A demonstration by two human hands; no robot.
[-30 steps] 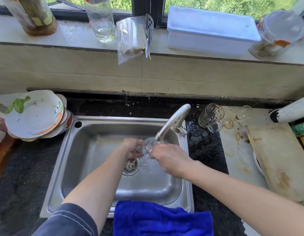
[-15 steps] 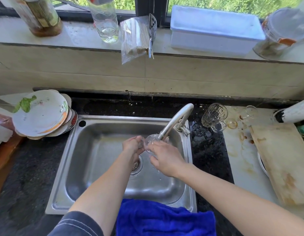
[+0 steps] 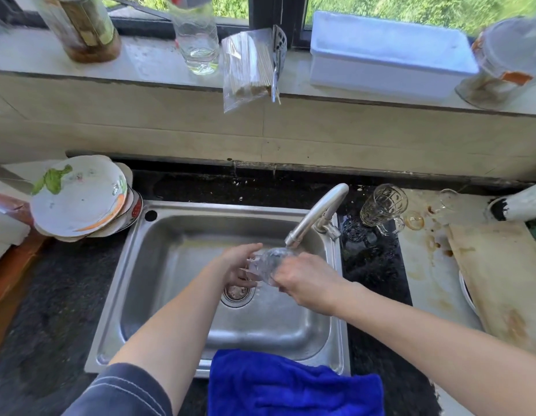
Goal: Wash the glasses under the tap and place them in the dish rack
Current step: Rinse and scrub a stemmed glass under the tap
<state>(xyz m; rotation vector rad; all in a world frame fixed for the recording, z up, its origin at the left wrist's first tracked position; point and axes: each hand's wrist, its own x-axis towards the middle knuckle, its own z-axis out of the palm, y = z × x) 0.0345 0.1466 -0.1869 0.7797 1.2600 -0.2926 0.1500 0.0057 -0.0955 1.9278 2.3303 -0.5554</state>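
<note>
A small clear glass (image 3: pixel 268 262) lies tilted on its side under the spout of the steel tap (image 3: pixel 316 214), over the steel sink (image 3: pixel 176 235). My right hand (image 3: pixel 302 277) grips it from the right. My left hand (image 3: pixel 238 265) holds its other end, fingers spread around the rim. A patterned glass mug (image 3: pixel 382 207) stands on the dark counter right of the tap, with two small glasses (image 3: pixel 413 220) (image 3: pixel 448 199) beside it. No dish rack is in view.
A stack of dirty plates (image 3: pixel 77 196) sits left of the sink. A blue towel (image 3: pixel 293 385) hangs over the sink's front edge. A stained cutting board (image 3: pixel 500 274) lies at the right. Bottles (image 3: pixel 196 34), a bag of sticks (image 3: pixel 248 67) and a white box (image 3: pixel 386 52) line the windowsill.
Both hands have stayed under the tap and turned the glass; it now lies more on its side, and my left fingers have spread wider around it.
</note>
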